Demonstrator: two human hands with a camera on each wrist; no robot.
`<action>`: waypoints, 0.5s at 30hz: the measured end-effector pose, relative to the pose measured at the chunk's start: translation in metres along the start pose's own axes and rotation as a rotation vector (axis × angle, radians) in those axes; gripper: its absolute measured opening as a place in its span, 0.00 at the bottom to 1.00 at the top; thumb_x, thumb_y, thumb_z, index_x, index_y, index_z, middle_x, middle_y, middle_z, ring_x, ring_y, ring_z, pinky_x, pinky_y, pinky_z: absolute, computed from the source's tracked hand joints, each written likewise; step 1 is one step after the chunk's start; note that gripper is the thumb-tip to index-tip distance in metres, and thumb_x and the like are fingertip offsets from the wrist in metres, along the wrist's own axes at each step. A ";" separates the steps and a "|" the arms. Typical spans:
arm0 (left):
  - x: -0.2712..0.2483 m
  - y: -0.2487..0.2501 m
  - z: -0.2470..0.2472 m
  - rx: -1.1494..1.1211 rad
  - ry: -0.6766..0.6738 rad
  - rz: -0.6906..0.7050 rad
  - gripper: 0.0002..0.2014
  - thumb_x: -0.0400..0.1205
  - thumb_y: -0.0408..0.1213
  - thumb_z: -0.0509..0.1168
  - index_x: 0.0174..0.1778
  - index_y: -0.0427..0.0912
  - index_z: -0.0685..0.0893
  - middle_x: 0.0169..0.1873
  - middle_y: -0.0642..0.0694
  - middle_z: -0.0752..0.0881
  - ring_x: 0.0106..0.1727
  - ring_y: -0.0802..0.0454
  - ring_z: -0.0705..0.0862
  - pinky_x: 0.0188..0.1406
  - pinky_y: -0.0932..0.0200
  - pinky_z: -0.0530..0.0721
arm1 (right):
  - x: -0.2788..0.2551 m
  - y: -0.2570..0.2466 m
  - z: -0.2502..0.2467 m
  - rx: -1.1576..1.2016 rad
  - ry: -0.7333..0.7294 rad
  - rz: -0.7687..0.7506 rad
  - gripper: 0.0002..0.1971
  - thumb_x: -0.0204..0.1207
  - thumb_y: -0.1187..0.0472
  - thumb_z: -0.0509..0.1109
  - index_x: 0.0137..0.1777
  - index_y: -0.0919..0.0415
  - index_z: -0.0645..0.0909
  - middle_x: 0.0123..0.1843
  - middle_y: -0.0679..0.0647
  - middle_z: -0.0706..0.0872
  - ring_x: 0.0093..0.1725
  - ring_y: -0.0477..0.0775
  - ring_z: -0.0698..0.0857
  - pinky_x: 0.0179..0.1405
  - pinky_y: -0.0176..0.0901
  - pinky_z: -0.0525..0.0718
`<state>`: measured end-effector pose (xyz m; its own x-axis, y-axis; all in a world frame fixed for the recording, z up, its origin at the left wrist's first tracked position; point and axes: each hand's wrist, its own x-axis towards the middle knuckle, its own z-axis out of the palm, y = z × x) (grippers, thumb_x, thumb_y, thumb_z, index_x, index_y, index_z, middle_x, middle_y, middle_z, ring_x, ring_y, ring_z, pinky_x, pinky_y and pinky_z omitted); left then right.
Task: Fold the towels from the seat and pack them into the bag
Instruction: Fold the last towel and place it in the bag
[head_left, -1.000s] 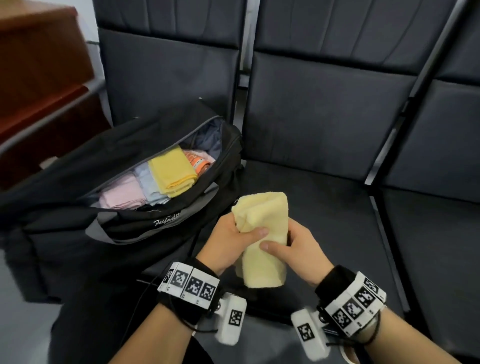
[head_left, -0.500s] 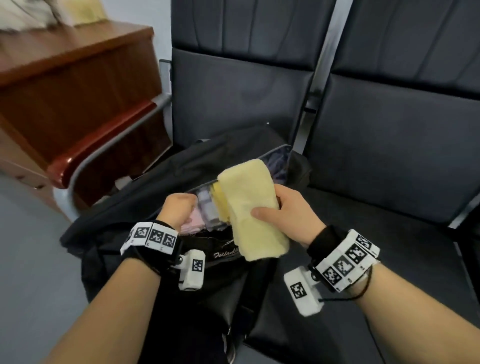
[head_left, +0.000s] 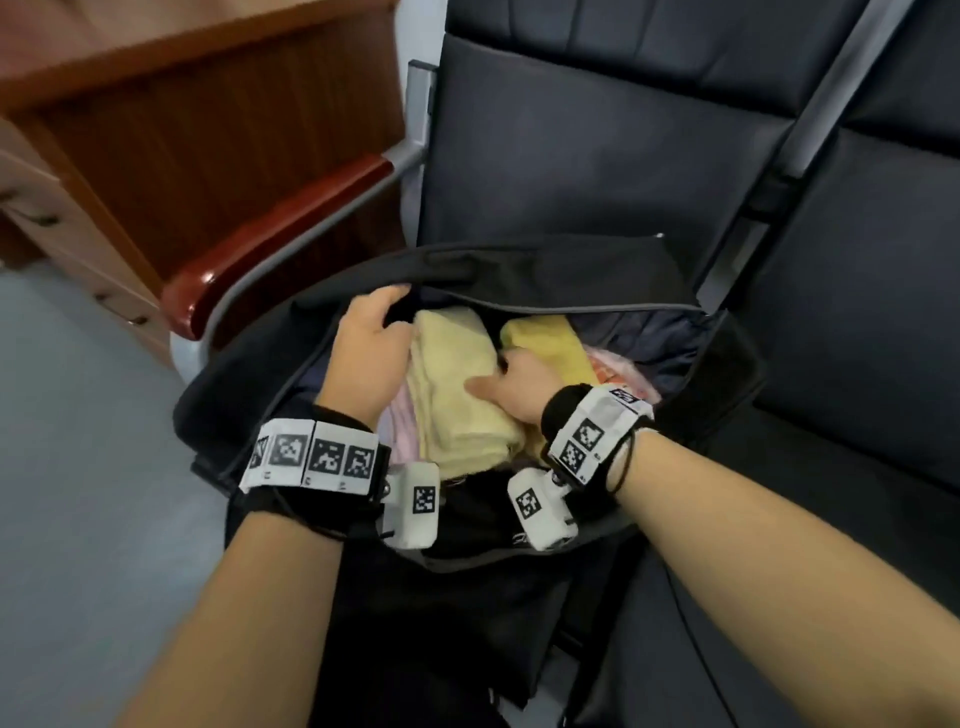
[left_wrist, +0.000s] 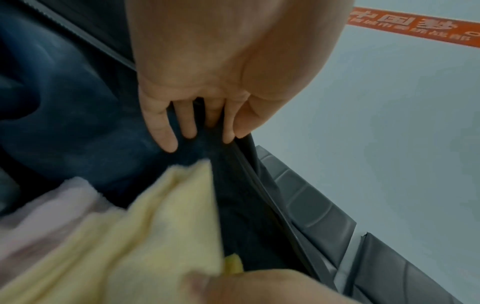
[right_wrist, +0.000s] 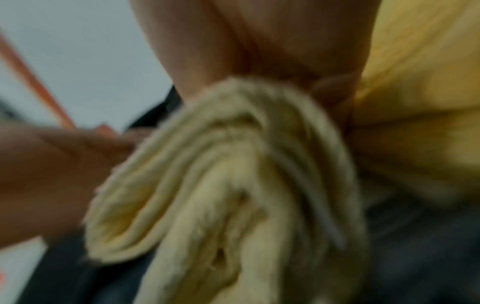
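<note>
Pale yellow folded terry towel (head_left: 457, 395) lies in the mouth of the open black fabric duffel bag (head_left: 545, 270), which sits on the dark padded seat (head_left: 831, 364). The towel rests on top of a pink folded towel (head_left: 400, 436), just beside a deeper yellow folded towel (head_left: 545, 340).

Right hand (head_left: 514, 387): thumb lies on top of the pale towel's near end, fingers curled under its right edge, so it pinches the folded stack. The right wrist view shows the layered edges bunched against the palm. Left hand (head_left: 371, 348): fingers extended, pressing against the bag's dark lining at the left end of the opening, beside the zip; it holds nothing and touches the towel's left side at most lightly.

Handling, as judged: the towel is light, soft and limp, not slippery and not fragile. The risk is the fold springing open or the layers sliding apart. Best hold is across the folded thickness near one end, thumb above and fingers below, with the other hand keeping the bag mouth wide. Pressing flat once it is seated should help it stay folded.

Hard to make out: the right wrist view is badly blurred, so finger positions there are unclear. Left fingertips are partly hidden behind the bag edge in the head view. The bag's depth and whatever lies under the towels are hidden. An orange item (head_left: 605, 371) at the right of the opening is too obscured to name. Whether any towels remain on the seat cannot be told.
</note>
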<state>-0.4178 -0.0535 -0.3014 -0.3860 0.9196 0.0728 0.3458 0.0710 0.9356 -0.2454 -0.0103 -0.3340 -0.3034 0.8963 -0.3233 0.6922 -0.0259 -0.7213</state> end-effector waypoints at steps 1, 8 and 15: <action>-0.004 -0.003 0.000 0.023 -0.016 0.018 0.24 0.82 0.23 0.62 0.75 0.40 0.81 0.71 0.43 0.79 0.74 0.48 0.77 0.80 0.54 0.70 | 0.002 0.003 0.004 -0.110 0.020 -0.020 0.31 0.75 0.51 0.77 0.74 0.63 0.73 0.67 0.60 0.83 0.65 0.62 0.83 0.60 0.45 0.79; -0.021 -0.016 0.005 0.070 -0.068 0.025 0.22 0.82 0.28 0.65 0.73 0.44 0.82 0.69 0.46 0.80 0.71 0.51 0.79 0.73 0.59 0.74 | -0.011 0.018 0.034 -0.749 0.123 -0.525 0.39 0.72 0.45 0.73 0.82 0.46 0.62 0.84 0.61 0.61 0.80 0.69 0.64 0.75 0.61 0.71; -0.046 -0.021 0.003 0.113 -0.128 -0.053 0.17 0.81 0.29 0.65 0.64 0.50 0.85 0.65 0.48 0.82 0.67 0.51 0.81 0.75 0.49 0.77 | -0.003 0.023 0.048 -0.836 -0.199 -0.232 0.38 0.78 0.50 0.67 0.86 0.40 0.54 0.90 0.56 0.42 0.88 0.64 0.43 0.85 0.60 0.55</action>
<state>-0.4047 -0.0960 -0.3257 -0.2970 0.9545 -0.0269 0.4241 0.1572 0.8919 -0.2603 -0.0349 -0.3791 -0.5495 0.7434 -0.3812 0.8273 0.5478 -0.1243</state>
